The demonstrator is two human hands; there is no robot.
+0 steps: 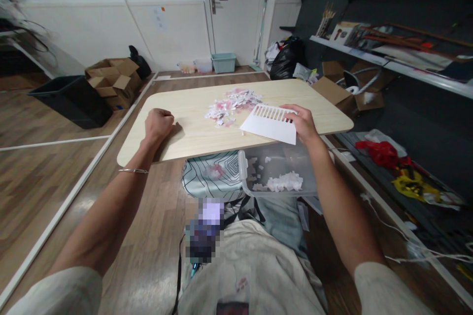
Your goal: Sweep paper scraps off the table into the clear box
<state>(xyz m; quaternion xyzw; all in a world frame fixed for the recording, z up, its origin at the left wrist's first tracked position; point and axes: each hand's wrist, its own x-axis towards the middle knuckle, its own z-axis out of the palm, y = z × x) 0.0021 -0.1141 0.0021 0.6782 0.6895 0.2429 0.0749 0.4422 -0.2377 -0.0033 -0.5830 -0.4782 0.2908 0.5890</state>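
Note:
My left hand (159, 124) rests as a closed fist on the left part of the pale wooden tabletop (181, 108); nothing shows in it. In my right hand (302, 122) is a flat white slotted sheet (271, 125), gripped at its right edge. A row of narrow openings runs along the sheet's far side. Its left corner reaches close to a loose pile of small white and pink paper scraps (234, 103) in the middle of the tabletop. The fingertips of my right hand are curled over the sheet, near the last slots.
Under the near edge stands a clear plastic bin (243, 172) holding white paper scraps (284, 182). A patterned stool (192, 179) is left of it. A black bin (74, 101) and cardboard box (114, 81) stand at left; dark shelves (410, 88) line the right.

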